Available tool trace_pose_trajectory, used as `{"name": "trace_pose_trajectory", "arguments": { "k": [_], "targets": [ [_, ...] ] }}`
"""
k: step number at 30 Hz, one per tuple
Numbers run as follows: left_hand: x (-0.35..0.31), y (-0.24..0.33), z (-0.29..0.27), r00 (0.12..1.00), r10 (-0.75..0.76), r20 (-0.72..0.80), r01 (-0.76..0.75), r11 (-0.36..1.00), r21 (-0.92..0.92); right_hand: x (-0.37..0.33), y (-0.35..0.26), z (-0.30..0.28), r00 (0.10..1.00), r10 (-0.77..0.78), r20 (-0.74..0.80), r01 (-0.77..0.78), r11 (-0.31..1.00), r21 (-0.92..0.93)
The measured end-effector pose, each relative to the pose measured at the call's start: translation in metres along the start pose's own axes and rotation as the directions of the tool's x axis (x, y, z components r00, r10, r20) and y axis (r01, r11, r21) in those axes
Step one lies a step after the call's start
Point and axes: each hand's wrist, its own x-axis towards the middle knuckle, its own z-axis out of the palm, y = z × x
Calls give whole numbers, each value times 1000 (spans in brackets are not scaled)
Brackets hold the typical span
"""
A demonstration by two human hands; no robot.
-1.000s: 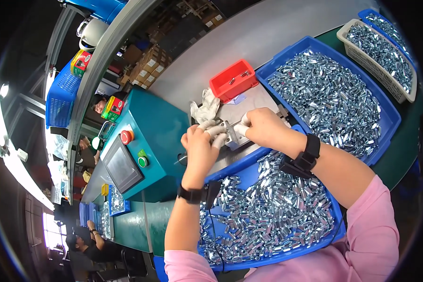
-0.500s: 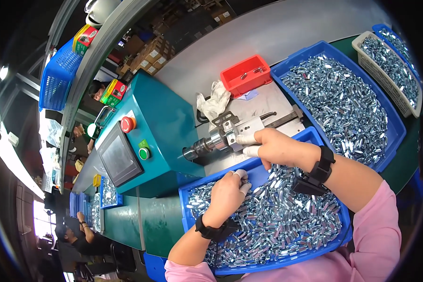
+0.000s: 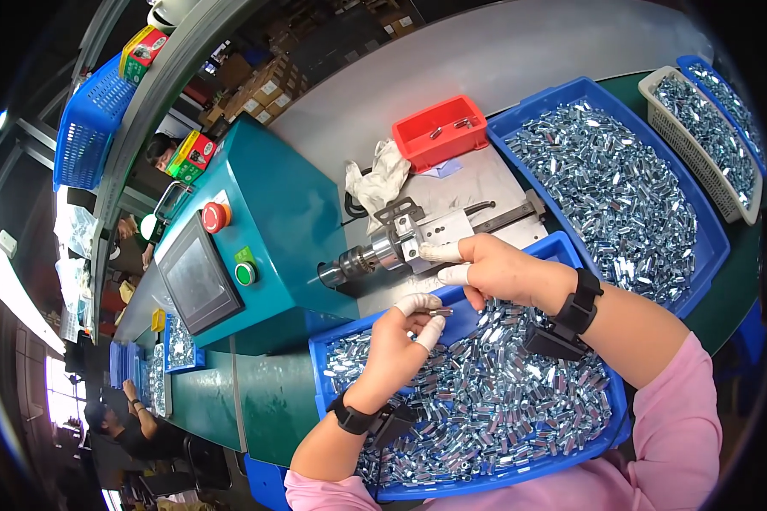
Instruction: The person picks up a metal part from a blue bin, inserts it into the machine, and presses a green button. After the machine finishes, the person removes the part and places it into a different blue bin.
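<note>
My left hand (image 3: 394, 342), its fingertips in white covers, is closed in a pinch on a small shiny metal sleeve (image 3: 441, 312). It hovers over the near blue tray (image 3: 322, 375), which is filled with similar metal sleeves (image 3: 503, 409). My right hand (image 3: 507, 271) reaches to the clamping fixture (image 3: 407, 238) beside the machine's chuck (image 3: 358, 261). Its covered index finger is stretched against the fixture, with the thumb apart below and nothing visible between them. The other fingers curl underneath. Whatever sits inside the fixture is hidden.
A teal machine (image 3: 294, 196) with a screen, a red knob and a green button stands at left. Behind the fixture are a red bin (image 3: 422, 153) and a white cloth (image 3: 377, 180). Another filled blue tray (image 3: 712, 264) stands right, beside a beige basket (image 3: 733, 204). Other people are at far left.
My left hand has risen from the sleeves toward the fixture, and a sleeve now shows in its fingers. My right index finger has shifted slightly along the fixture. The view has shifted a little.
</note>
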Motion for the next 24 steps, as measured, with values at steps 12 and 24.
{"name": "trace_pose_trajectory", "arguments": {
  "k": [12, 24],
  "targets": [
    [-4, 24, -29, 716, 582, -386, -322, 766, 556, -2, -5, 4, 998, -36, -54, 30, 993, -114],
    [4, -5, -106, 353, 698, -624, -20, 672, 740, 1, -19, -6, 948, -88, -307, -8, 954, -299]
  ]
}}
